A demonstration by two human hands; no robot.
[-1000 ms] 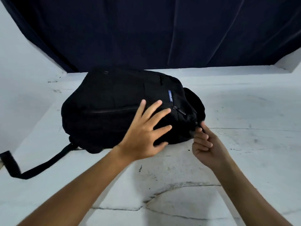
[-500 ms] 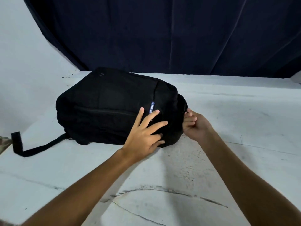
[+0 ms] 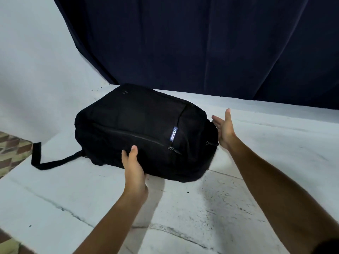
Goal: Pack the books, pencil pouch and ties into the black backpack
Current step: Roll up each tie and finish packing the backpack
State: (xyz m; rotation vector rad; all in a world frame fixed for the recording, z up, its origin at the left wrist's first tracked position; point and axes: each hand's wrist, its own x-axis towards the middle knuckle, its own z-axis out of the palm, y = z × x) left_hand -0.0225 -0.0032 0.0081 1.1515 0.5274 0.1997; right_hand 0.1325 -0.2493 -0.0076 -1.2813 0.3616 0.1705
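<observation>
White-painted, cracked and scuffed, the platform [image 3: 183, 217] fills the near ground, where two bare forearms reach in from the lower edge. At near centre the left hand [image 3: 134, 167] grips the near edge of the black backpack [image 3: 139, 129], thumb on top of the fabric and the other fingers hidden underneath. The bag lies flat on its back, its front pocket zip [image 3: 171, 148] and main zip pull [image 3: 208, 143] both drawn closed, a small blue label [image 3: 173, 133] near its right end. One strap [image 3: 53, 162] trails off to the near left towards a patterned cloth [image 3: 11, 153]. At the bag's right end the right hand [image 3: 224, 131] is spread flat, palm against or just beside the top of the bag; contact cannot be confirmed. No books, pouch or ties are visible, so packing seems done. Repositioning the full bag appears to be the step in hand: it is best lifted with both hands sharing the weight, the loose strap kept from snagging. Dark blue curtains [image 3: 201, 43] close off the far side.
</observation>
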